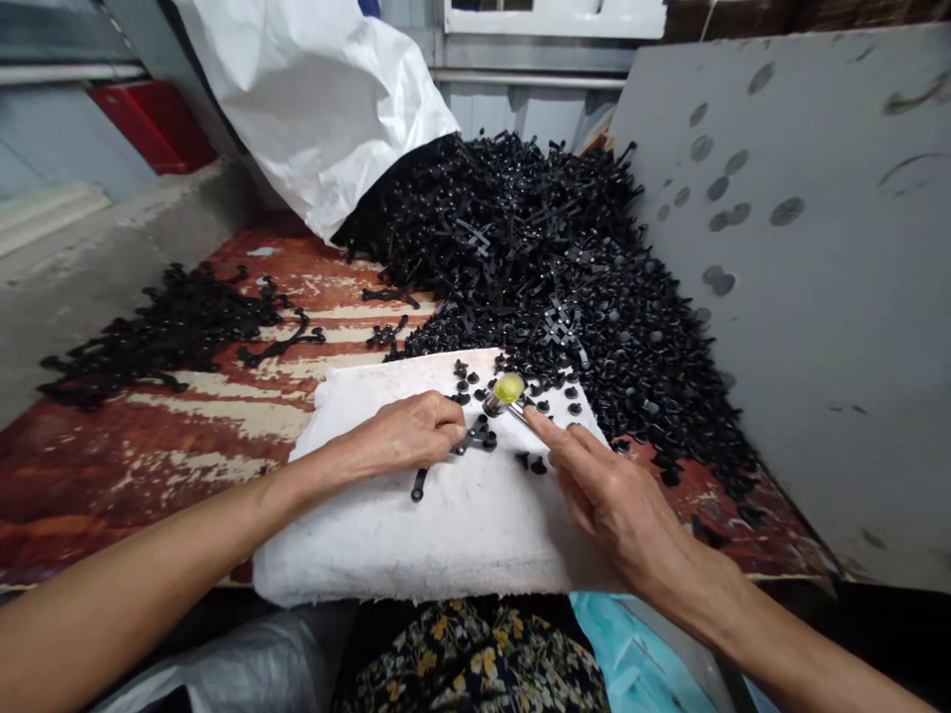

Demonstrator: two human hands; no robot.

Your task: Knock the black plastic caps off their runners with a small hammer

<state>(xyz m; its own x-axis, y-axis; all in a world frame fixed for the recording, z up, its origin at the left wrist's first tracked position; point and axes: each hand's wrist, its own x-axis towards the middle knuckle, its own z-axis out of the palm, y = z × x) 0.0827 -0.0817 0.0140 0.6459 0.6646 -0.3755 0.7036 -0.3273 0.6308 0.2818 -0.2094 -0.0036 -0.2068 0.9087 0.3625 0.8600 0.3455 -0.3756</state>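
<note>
My right hand (605, 485) grips the metal handle of a small mallet (508, 389), index finger stretched along it. The mallet has a yellow face and a silver head, held over the far part of a white cloth pad (416, 535). My left hand (416, 431) is closed on a black armed plastic part (479, 436); one arm sticks out below the fingers, the others towards the mallet. Small black round-headed pegs (539, 465) lie about on the cloth, several of them near the mallet head.
A large heap of black parts (520, 238) rises behind the cloth, spilling partly from a white sack (319, 99). Another pile of black armed parts (170, 327) lies left on the worn red board (245, 416). A grey panel (817, 297) stands along the right.
</note>
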